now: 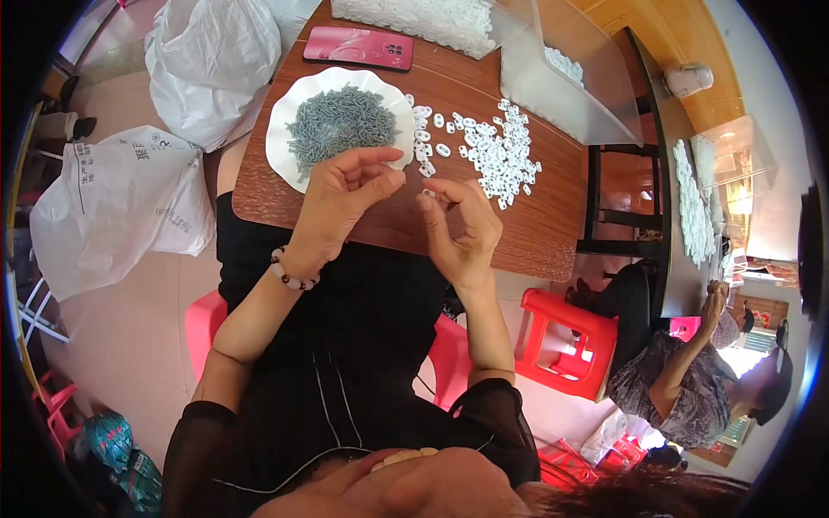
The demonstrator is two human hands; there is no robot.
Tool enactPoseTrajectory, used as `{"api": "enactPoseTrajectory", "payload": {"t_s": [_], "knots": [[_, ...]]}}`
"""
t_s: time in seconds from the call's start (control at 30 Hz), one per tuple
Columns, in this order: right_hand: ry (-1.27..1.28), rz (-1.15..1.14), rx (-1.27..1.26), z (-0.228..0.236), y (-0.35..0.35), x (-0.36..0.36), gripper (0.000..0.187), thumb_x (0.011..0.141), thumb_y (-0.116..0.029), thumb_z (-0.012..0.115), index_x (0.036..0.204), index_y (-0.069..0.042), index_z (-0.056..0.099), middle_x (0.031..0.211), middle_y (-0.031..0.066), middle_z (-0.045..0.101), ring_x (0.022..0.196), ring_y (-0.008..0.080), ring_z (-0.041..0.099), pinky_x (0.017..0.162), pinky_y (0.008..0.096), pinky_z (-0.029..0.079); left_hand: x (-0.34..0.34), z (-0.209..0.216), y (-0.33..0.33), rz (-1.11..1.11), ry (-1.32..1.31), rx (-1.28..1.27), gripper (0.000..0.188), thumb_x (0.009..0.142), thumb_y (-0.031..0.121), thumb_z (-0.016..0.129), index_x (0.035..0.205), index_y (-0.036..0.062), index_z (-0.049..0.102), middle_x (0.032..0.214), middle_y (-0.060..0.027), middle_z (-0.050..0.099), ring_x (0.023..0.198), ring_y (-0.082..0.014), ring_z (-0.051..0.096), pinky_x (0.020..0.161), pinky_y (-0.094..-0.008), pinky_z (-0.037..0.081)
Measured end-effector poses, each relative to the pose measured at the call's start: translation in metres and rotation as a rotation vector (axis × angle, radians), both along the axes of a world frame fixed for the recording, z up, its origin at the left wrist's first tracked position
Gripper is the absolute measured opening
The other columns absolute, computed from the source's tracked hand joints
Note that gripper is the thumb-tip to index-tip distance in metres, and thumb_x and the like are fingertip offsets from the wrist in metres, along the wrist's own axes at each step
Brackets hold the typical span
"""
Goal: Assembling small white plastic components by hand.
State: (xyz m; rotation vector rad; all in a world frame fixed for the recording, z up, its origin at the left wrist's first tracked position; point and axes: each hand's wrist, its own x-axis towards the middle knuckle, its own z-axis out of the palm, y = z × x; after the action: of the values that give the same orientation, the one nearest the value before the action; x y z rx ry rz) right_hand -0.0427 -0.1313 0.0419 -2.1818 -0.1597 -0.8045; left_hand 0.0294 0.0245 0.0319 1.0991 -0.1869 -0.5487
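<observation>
Hands apart, raised over near part of brown wood-grain surface. Left hand: thumb and index tips close together by right rim of scalloped white plate; can't tell if anything's between them. Right hand: thumb and index pinch a small white piece. Plate carries heaped grey slim pieces. Loose white pieces lie spread right of plate; pink phone behind it.
</observation>
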Motion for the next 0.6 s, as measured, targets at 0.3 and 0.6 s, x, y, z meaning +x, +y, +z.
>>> {"api": "enactPoseTrajectory", "payload": {"t_s": [0.3, 0.6], "knots": [[-0.114, 0.045, -0.134, -0.005, 0.0, 0.005, 0.021, 0.071, 0.005, 0.07, 0.09, -0.002, 0.064, 0.073, 0.008, 0.06, 0.063, 0.023, 0.054, 0.054, 0.0308, 0.044, -0.005, 0.002, -0.006, -0.016, -0.143, 0.045, 0.027, 0.083, 0.006, 0.068, 0.109, 0.0012, 0.063, 0.084, -0.002, 0.066, 0.076, -0.0043, 0.059, 0.071, -0.0182, 0.047], [-0.13, 0.08, -0.213, 0.0, -0.007, -0.004, 0.026, 0.064, 0.009, 0.068, 0.086, -0.003, 0.064, 0.071, 0.005, 0.057, 0.063, 0.022, 0.054, 0.052, 0.0308, 0.044, -0.015, 0.0, -0.005, -0.091, -0.048, 0.004, 0.022, 0.083, 0.01, 0.069, 0.103, 0.0003, 0.064, 0.082, -0.0025, 0.066, 0.069, -0.004, 0.057, 0.065, -0.0171, 0.046]]}}
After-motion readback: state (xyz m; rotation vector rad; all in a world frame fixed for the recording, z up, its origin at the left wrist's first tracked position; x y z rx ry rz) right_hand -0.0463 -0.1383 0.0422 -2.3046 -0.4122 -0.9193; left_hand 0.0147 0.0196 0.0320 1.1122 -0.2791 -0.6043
